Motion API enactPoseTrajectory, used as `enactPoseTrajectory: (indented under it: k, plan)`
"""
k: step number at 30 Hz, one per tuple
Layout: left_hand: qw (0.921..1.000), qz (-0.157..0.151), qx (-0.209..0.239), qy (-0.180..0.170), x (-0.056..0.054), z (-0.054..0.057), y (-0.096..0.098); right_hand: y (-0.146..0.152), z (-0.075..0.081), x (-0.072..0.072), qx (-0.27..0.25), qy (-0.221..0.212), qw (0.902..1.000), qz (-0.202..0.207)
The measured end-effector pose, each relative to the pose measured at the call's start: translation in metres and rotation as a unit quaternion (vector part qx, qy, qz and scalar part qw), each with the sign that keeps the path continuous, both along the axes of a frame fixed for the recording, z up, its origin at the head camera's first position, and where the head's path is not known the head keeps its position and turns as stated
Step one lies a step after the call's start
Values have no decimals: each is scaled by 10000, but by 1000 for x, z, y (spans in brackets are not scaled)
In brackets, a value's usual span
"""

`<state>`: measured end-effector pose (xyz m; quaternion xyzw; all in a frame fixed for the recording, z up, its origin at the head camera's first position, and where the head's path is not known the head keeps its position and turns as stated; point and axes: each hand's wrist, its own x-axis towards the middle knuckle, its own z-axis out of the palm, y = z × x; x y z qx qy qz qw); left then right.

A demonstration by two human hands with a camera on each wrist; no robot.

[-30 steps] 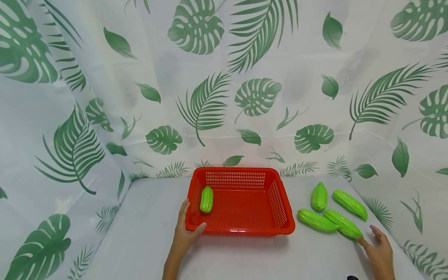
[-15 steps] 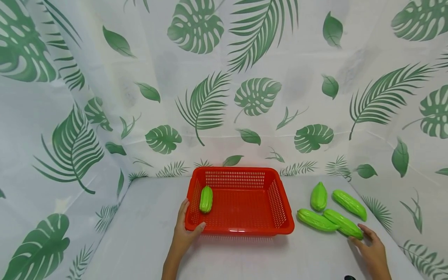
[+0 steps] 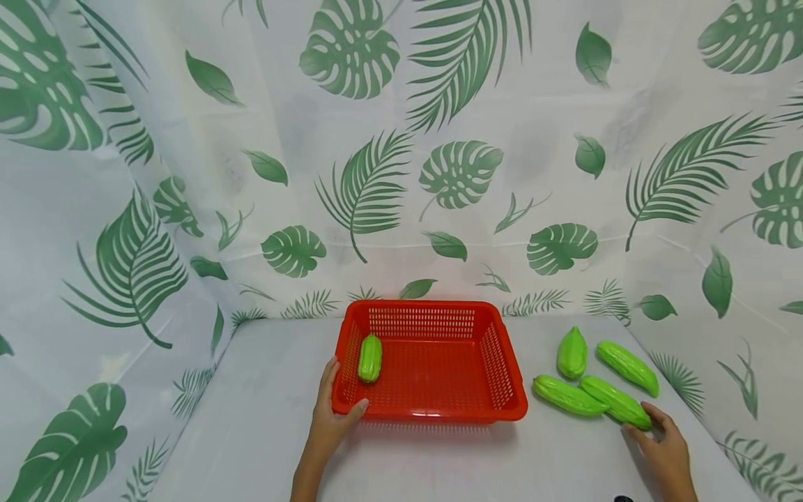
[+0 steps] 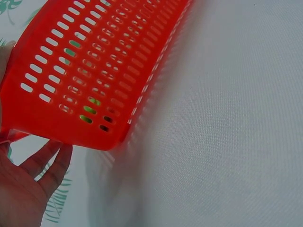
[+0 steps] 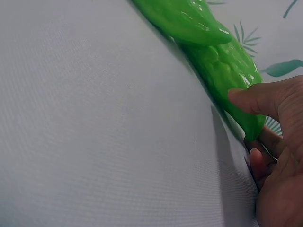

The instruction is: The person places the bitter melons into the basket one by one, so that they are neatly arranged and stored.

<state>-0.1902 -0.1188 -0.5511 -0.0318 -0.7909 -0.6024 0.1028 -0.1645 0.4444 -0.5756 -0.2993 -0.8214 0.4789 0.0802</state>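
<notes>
A red plastic basket (image 3: 433, 376) with slotted walls stands on the white table, one bright green bitter melon (image 3: 370, 358) inside it at the left. My left hand (image 3: 330, 423) holds the basket's near left corner, thumb at the front rim and fingers along the left side; the left wrist view shows fingertips (image 4: 60, 161) touching the red wall. To the right of the basket, my right hand (image 3: 666, 446) pinches the near end of another bitter melon (image 3: 615, 400). In the right wrist view its thumb (image 5: 251, 97) presses one side while other fingers are partly hidden beneath.
Three more bitter melons lie around the held one: one overlapping its left end (image 3: 567, 395), an upright-pointing one (image 3: 572, 353) behind, and one to the right (image 3: 627, 366). A leaf-printed white curtain (image 3: 464, 265) bounds the table. A small black object (image 3: 623, 498) shows at the bottom edge.
My right hand has moved slightly left and closed thumb and fingers around the near end of the bitter melon. The left hand and basket stay in place.
</notes>
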Motion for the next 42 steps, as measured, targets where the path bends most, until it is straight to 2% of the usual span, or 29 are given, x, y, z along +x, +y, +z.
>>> enactPoseTrajectory:
  k: [12, 42]
  plan:
    - [10000, 14, -36, 85, 2, 3, -1, -2, 3, 1, -6, 44, 9998, 201]
    - [10000, 26, 26, 9, -1, 0, -1, -4, 1, 2, 707, 25, 9967, 387]
